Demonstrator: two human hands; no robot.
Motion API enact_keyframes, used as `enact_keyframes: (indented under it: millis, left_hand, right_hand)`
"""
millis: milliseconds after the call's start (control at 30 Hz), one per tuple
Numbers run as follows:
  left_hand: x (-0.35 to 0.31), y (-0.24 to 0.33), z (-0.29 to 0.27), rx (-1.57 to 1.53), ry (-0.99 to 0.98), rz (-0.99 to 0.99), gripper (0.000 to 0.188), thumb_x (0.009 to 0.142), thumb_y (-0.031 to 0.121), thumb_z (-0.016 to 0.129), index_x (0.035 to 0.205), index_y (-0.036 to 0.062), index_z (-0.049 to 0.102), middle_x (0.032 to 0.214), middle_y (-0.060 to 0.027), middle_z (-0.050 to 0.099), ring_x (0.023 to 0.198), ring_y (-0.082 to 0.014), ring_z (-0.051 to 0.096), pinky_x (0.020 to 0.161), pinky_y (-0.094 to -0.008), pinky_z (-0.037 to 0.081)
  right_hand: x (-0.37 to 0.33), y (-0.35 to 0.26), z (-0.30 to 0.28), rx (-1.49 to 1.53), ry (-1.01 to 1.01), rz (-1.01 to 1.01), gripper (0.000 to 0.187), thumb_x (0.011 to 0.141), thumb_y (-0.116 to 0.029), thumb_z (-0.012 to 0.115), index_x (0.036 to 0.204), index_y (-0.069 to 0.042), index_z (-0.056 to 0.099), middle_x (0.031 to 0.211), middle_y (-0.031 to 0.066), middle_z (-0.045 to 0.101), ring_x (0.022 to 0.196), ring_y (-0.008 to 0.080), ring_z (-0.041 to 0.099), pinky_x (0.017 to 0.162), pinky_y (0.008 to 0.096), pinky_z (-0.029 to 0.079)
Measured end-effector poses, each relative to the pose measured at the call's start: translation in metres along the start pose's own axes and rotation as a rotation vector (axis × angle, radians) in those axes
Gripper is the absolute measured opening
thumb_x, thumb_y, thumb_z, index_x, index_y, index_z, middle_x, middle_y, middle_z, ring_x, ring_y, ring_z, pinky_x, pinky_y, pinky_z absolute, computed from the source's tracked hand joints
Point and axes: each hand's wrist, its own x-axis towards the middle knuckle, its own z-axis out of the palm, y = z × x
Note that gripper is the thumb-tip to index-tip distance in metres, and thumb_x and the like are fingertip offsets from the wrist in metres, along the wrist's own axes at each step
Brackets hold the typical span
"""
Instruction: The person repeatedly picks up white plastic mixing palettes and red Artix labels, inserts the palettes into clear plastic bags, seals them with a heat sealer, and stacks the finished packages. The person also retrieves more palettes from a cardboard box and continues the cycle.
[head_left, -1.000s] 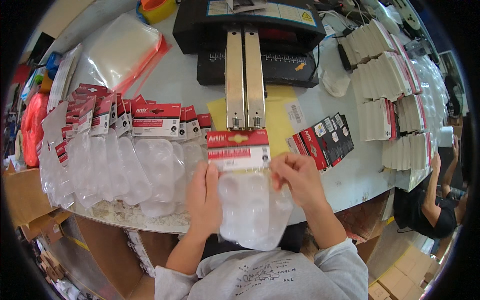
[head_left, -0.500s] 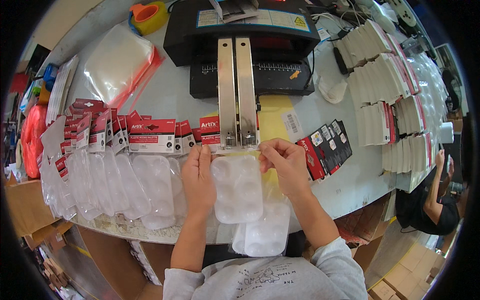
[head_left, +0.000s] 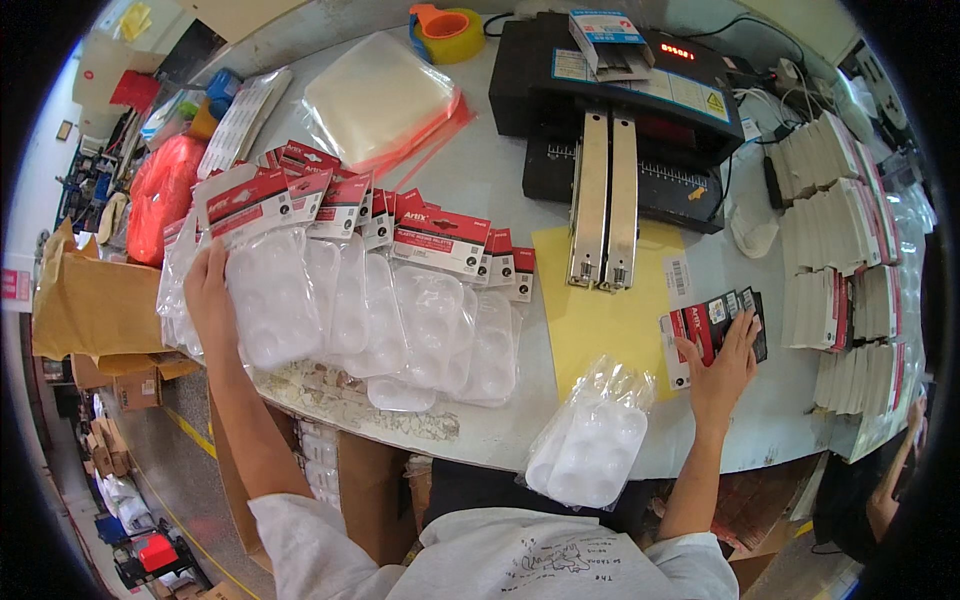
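Bagged White Palettes and Red-and-White Cards on a Pale Counter

Counter [head_left: 780,415]: pale, its near edge worn below the palettes; carries the lots listed below
Row of bagged palettes [head_left: 385,320]: at the left; white, shallow-welled, overlapping in clear bags under red-and-white header cards; the leftmost front pack [head_left: 272,290] tilted
Machine [head_left: 545,110]: black, at the far side, right of centre; red digits lit on top, two parallel metal bars reaching toward the person
Card stacks [head_left: 820,230]: at the right, several bundles in rows, edges white and red
Clear bags [head_left: 385,95]: a flat sheaf with red edging, beyond the palette row
Yellow sheet [head_left: 555,280]: flat, partly beneath the metal bars
Red-orange bundle [head_left: 163,205]: at the far left, beside the palette row
Loose bagged palettes [head_left: 590,450]: white, overlapping, between the two forearms at the near edge, their lower ends past it
Left hand [head_left: 212,300]: at the left edge of the leftmost front pack, fingers bent against it; whether they pinch it cannot be told
Right hand [head_left: 718,388]: unclenched, thumb apart and fingers spread over the fanned cards
Fanned cards [head_left: 700,330]: red, black and white, just right of the yellow sheet
Tape roll [head_left: 455,35]: yellow, beside the machine
Small box [head_left: 610,45]: blue and white, atop the machine
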Motion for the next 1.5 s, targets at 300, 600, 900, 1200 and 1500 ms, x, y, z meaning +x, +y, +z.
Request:
enact_keyframes:
  millis: [300, 600, 900, 1200, 1500]
  left_hand:
    - [-0.158, 0.084, 0.089, -0.111, -0.227, 0.661, 0.028, 0.071, 0.021, 0.071, 0.089, 0.0058, 0.056, 0.088, -0.0094, 0.054, 0.084, -0.0262, 0.052, 0.072, -0.0383, 0.043]
    - [-0.256, 0.103, 0.158, -0.246, -0.719, 0.408, 0.028, 0.074, 0.019, 0.073, 0.085, 0.0038, 0.053, 0.091, -0.0112, 0.046, 0.083, -0.0265, 0.048, 0.066, -0.0355, 0.042]
    - [-0.258, 0.117, 0.122, -0.879, -0.991, -0.290, 0.010, 0.090, 0.009, 0.057, 0.092, 0.0011, 0.051, 0.082, -0.0051, 0.065, 0.063, -0.0028, 0.048, 0.054, -0.0171, 0.037]
    - [-0.249, 0.112, 0.122, -0.707, -1.010, -0.076, 0.012, 0.091, 0.011, 0.056, 0.096, -0.0003, 0.056, 0.078, -0.0079, 0.069, 0.055, -0.0073, 0.054, 0.050, -0.0218, 0.042]
    - [-0.248, 0.114, 0.115, -0.591, -0.943, 0.038, 0.010, 0.089, 0.011, 0.058, 0.089, 0.0017, 0.060, 0.069, -0.0088, 0.065, 0.049, -0.0118, 0.054, 0.047, -0.0234, 0.041]
  right_hand:
    - [-0.009, -0.017, -0.003, 0.198, 0.258, -0.099, 0.052, 0.077, -0.014, 0.069, 0.124, -0.002, 0.051, 0.121, 0.0174, 0.056, 0.116, 0.0340, 0.050, 0.097, 0.0410, 0.037]
    - [0.006, -0.011, -0.082, 0.944, -0.047, 0.263, 0.033, 0.079, -0.004, 0.067, 0.110, 0.001, 0.059, 0.093, 0.0036, 0.065, 0.083, 0.0088, 0.059, 0.073, 0.0214, 0.047]
    - [0.023, -0.070, -0.119, 0.973, -0.743, -0.273, 0.035, 0.070, -0.009, 0.075, 0.100, 0.002, 0.062, 0.069, 0.0051, 0.060, 0.063, 0.0052, 0.050, 0.058, 0.0199, 0.042]
    - [0.024, -0.080, -0.111, 0.895, -0.826, -0.270, 0.026, 0.075, -0.015, 0.073, 0.090, 0.002, 0.061, 0.062, 0.0053, 0.056, 0.056, 0.0076, 0.044, 0.052, 0.0236, 0.040]
    - [0.030, -0.089, -0.113, 0.690, -0.797, -0.574, 0.027, 0.072, -0.014, 0.075, 0.090, 0.000, 0.061, 0.066, 0.0103, 0.061, 0.054, 0.0143, 0.051, 0.054, 0.0264, 0.043]
